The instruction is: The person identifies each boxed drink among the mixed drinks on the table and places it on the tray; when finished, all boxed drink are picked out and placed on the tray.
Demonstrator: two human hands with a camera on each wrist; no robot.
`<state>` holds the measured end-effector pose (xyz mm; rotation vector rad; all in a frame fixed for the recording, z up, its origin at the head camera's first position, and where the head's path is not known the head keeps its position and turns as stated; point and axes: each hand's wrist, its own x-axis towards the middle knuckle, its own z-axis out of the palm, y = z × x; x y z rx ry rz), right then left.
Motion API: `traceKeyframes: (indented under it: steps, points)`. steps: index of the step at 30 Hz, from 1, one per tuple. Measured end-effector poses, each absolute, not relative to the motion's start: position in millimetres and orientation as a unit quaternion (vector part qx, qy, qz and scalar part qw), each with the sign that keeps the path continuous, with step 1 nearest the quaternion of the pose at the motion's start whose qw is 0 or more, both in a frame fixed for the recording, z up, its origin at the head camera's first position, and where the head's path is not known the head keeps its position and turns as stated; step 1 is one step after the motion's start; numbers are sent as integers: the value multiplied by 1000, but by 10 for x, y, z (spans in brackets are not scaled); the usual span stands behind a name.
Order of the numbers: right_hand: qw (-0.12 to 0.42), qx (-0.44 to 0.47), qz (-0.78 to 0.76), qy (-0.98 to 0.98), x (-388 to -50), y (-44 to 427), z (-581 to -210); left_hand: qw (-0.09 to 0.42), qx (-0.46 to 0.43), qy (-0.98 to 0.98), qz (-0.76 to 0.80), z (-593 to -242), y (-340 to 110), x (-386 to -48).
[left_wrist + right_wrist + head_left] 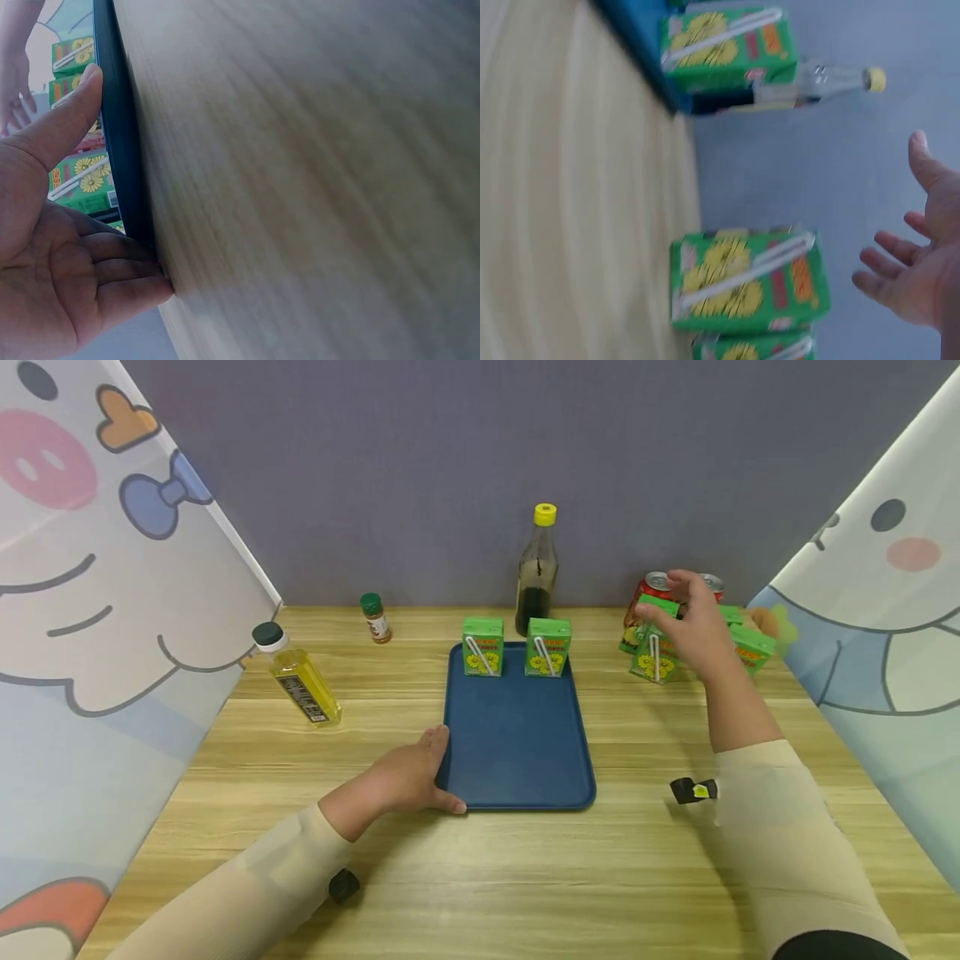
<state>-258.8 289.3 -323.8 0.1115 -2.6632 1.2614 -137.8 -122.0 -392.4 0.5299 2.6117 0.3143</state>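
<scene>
A dark blue tray [517, 735] lies on the table with two green drink cartons [483, 662] standing at its far end, each with a white straw on its front. My left hand [412, 777] touches the tray's left side, thumb by the near corner; in the left wrist view its fairly straight fingers [127, 296] meet the tray edge. Over a group of similar cartons [655, 660] at the far right hovers my right hand [701, 631], thumb and fingers spread. The right wrist view shows that hand [922, 270] apart from the nearest carton [750, 289], holding nothing.
Behind the tray stands a yellow-capped bottle of dark liquid [535, 585]. A small green-capped spice jar [377, 620] and a bottle of yellow oil [303, 685] are on the left. Red cans [651, 583] stand behind the right-hand cartons. A grey wall [375, 485] closes the back.
</scene>
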Motion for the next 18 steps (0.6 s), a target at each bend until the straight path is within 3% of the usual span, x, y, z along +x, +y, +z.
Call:
traceKeyframes:
  steps: [7, 14, 18]
  points:
    - [81, -11, 385, -919, -2555, 3187, -3435, 229, 193, 948, 110, -3939, -1226, -1385]
    - [5, -40, 378, -925, -2599, 3332, -3720, 230, 191, 947, 113, -3937, -1224, -1385]
    - [-11, -46, 368, -928, -2624, 3385, -3851, 226, 194, 948, 113, -3925, -1218, -1381]
